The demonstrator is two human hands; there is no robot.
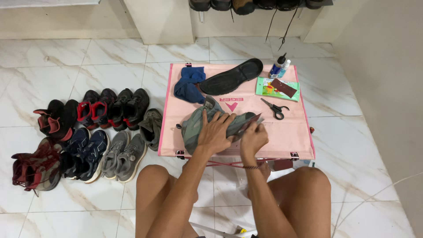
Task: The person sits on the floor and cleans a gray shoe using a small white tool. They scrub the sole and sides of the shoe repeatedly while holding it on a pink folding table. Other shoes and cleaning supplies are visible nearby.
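A grey-green shoe (pixel 194 123) lies on its side on a small pink folding table (pixel 291 132). My left hand (pixel 214 132) presses down on the shoe's middle, fingers spread over it. My right hand (pixel 253 137) grips the shoe's right end, pinching a thin dark piece against the sole edge. A separate black sole (pixel 231 77) rests at the table's far side, next to a crumpled blue cloth (pixel 188 83).
Scissors (pixel 275 109), a green packet with a brown sheet (pixel 277 89) and two small bottles (pixel 278 66) sit on the table's right part. Several pairs of shoes (pixel 88 136) line the marble floor at left. More shoes hang on a rack at top. My knees flank the table.
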